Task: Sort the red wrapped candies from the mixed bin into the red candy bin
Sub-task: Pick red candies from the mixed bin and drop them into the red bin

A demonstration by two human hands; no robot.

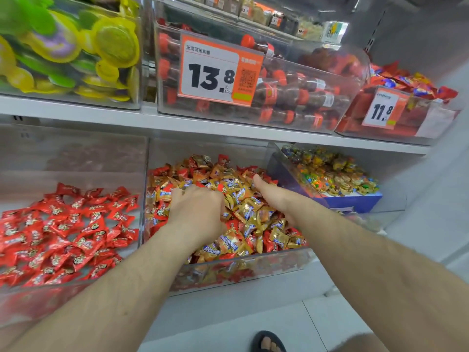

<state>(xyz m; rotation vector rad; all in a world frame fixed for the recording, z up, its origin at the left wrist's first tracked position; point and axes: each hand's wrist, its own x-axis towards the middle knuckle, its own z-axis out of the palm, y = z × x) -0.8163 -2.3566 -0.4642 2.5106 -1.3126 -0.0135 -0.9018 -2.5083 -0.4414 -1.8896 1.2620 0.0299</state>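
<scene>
A sweet shop: white shelves (177, 123) lined with clear plastic bins (253, 265) of wrapped candies, fronted by orange-and-white price tags (218, 72).

Price tags (214, 72) read 13.8 and 11.8.

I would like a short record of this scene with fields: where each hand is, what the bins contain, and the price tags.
left hand: in the mixed bin, fingers curled down among the candies
right hand: in the same bin, thumb extended, fingers hidden
mixed bin: gold and red wrapped candies
red candy bin: left of it, only red wrapped candies
price tags: 13.8 and 11.8, upper shelf
</scene>
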